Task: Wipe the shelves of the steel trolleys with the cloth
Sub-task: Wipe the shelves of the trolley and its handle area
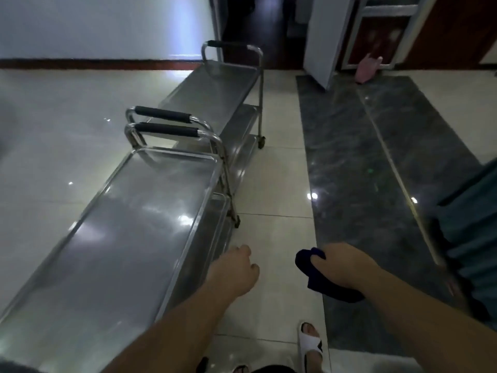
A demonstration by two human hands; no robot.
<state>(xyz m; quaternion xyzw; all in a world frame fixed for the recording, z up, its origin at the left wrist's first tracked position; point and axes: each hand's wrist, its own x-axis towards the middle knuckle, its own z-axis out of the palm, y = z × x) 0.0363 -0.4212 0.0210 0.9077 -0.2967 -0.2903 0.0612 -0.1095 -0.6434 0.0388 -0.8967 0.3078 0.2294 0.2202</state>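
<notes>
Two steel trolleys stand end to end on the tiled floor. The near trolley (121,224) shows its shiny top shelf on the left, with black-padded handles at its far end. The far trolley (215,87) lies beyond it, with lower shelves visible. My right hand (344,267) grips a dark blue cloth (317,281) in the air over the floor, right of the near trolley. My left hand (236,267) hangs beside the near trolley's right edge with fingers loosely curled and holds nothing.
A dark marble strip (376,162) runs along the floor on the right. A white panel (325,41) and a pink bag (367,70) stand at the back right. Someone in teal clothing (473,227) is at the right edge. My sandalled foot (310,343) shows below.
</notes>
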